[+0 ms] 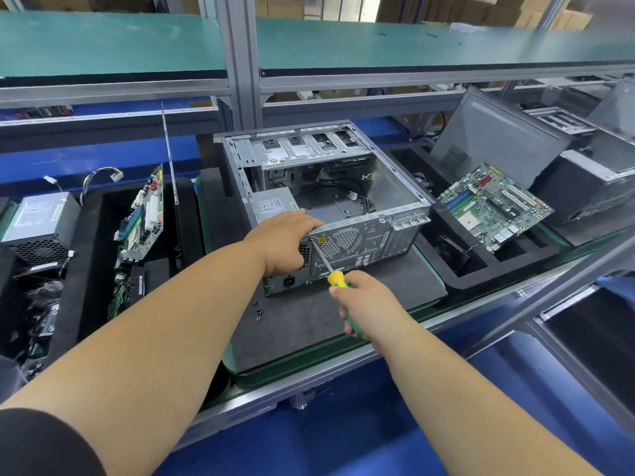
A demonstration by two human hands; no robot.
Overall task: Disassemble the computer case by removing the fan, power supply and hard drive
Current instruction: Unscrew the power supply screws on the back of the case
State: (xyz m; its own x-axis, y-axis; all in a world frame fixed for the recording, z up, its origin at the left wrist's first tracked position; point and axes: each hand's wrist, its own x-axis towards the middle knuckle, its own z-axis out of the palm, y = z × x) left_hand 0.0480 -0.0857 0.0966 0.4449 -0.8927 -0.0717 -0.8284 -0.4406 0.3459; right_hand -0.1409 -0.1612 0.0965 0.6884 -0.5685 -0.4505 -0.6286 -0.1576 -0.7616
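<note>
Green-topped shelving [110, 42] on grey metal framing is seen across the back, above a blue conveyor line. Below it, the worktop [309, 324] is covered by a dark grey mat with a green edge. On this mat the computer case [343, 201] is laid on its side with the open side up, its rear panel turned toward the person. Inside the case, the power supply [273, 205] is seated at the near left corner, and loose black cables are seen on the case floor; drive cages are fixed along the far wall. A black foam tray [481, 255] to the right is occupied by a green motherboard [494, 204] lying tilted, with a grey side panel [494, 139] propped behind it. To the left, another tray holds a removed power supply unit [37, 221] and circuit boards [141, 218] stood on edge. The left hand [283, 237] is rested on the case's rear upper edge beside the power supply, its fingers curled over the rim. A yellow-and-green screwdriver [335, 276] is gripped by the right hand [364, 300], fingers clenched around the handle, and its tip is set against the rear panel near the upper left. A few small black screws [258, 309] are scattered on the mat just before the case.
</note>
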